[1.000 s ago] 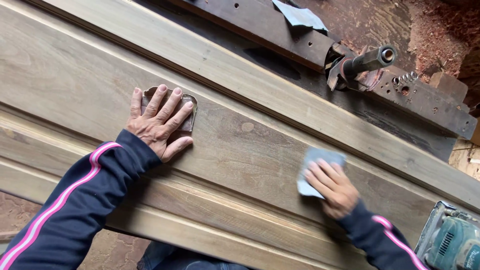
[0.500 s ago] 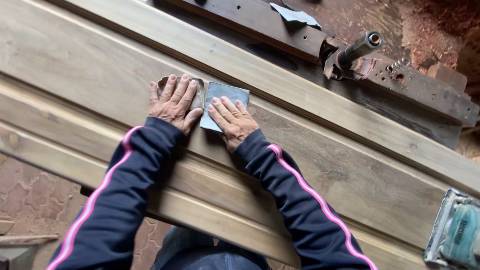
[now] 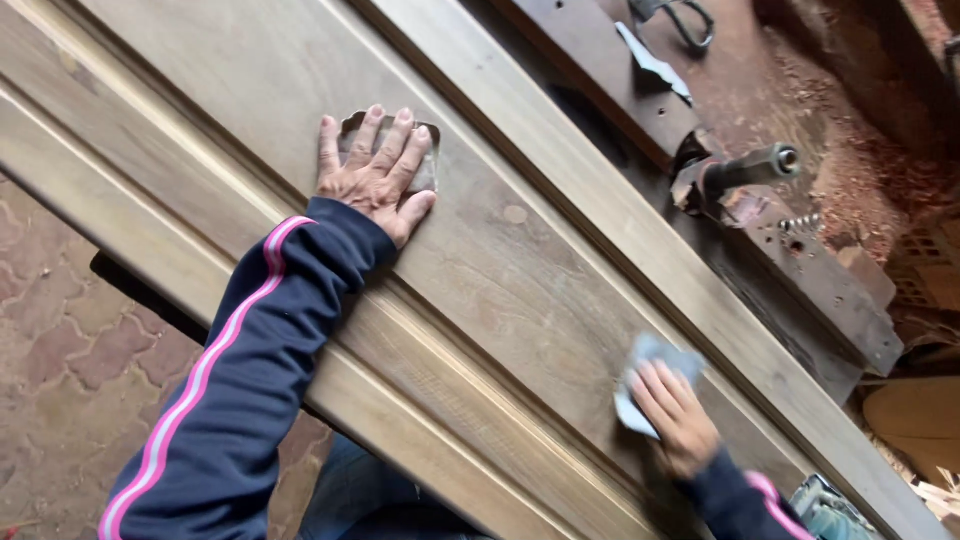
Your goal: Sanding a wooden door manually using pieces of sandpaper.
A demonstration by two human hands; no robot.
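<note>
Left hand (image 3: 375,170) spread flat, fingers apart, pressing a worn brown sandpaper piece (image 3: 428,165) on the long grey-brown moulded wooden panel (image 3: 540,290), right hand (image 3: 675,420) flat on a grey sandpaper sheet (image 3: 650,365) – well apart from the left – near the dark metal machine (image 3: 790,260).

brown sandpaper (image 3: 385,150) flat on wood panel (image 3: 520,290); grey sandpaper (image 3: 655,385) flat, well apart.
</note>
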